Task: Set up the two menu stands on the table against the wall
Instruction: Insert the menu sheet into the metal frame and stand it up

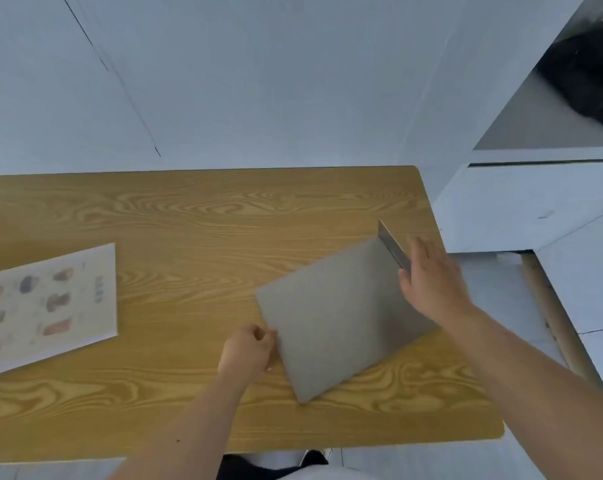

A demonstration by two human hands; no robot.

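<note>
1. A wooden table (196, 216) with a strong grain pattern is standing with its far edge against a pale wall (258, 81).
2. A grey menu stand (331, 317) is lying on the right part of the table with its plain grey back facing up, turned at an angle so that one corner is pointing toward the near edge.
3. A narrow grey flap (391, 245) is sticking up from the far right edge of this stand, tilted rather than flat.
4. The left hand (249, 351) is sitting at the near left edge of the grey stand, its fingers curled and its fingertips pinching that edge.
5. The right hand (431, 285) is resting over the far right edge of the stand, just beside the raised flap, with its fingers held loosely together; blur is hiding whether it is gripping the flap or only touching it.
6. The grey stand is therefore lying between the two hands, with the left hand on its near left side and the right hand on its far right side.
7. A second menu stand (50, 303) is lying flat at the left of the table, well apart from both hands, with its printed face up; small pictures of food are showing on it, too blurred to read.
8. A white cabinet (535, 202) is standing to the right of the table, and a dark object (591, 77) is sitting in its open compartment.
</note>
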